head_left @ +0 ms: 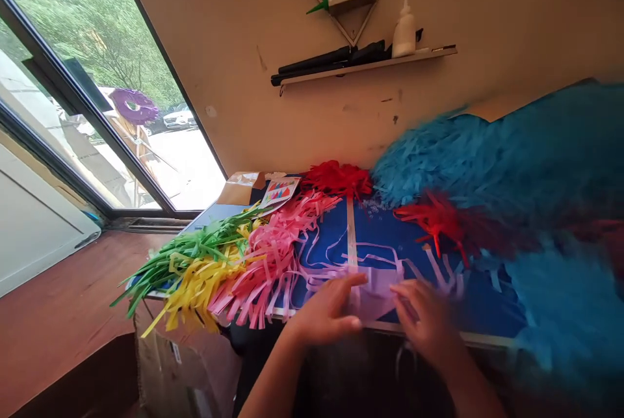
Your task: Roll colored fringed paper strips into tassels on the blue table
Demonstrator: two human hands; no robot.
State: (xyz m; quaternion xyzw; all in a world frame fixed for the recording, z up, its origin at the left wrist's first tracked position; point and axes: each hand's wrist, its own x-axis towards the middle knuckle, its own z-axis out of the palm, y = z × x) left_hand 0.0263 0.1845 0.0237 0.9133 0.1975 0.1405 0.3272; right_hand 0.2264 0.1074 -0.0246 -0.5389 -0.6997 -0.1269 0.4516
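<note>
A sheet of light purple tissue paper (pixel 379 287), with fringed strips trailing from it, lies at the front of the blue table. My left hand (pixel 329 311) is over its left side, thumb and fingers apart, with the fingertips near the paper. At the right edge of the sheet, my right hand (pixel 424 317) has its bent fingertips on the paper; this hand is slightly blurred. Loose purple strips (pixel 324 272) spread to the left. Beside them lie bundles of pink fringe (pixel 273 242), yellow fringe (pixel 207 281) and green fringe (pixel 195 249).
Red fringe (pixel 336 177) lies at the back of the blue table (pixel 375 226), and more red fringe (pixel 439 220) is on the right. A large blue fringe pile (pixel 453 151) covers the right side. A wall shelf (pixel 365 68) holds a white bottle (pixel 404 31). A cardboard box (pixel 166 366) stands below left.
</note>
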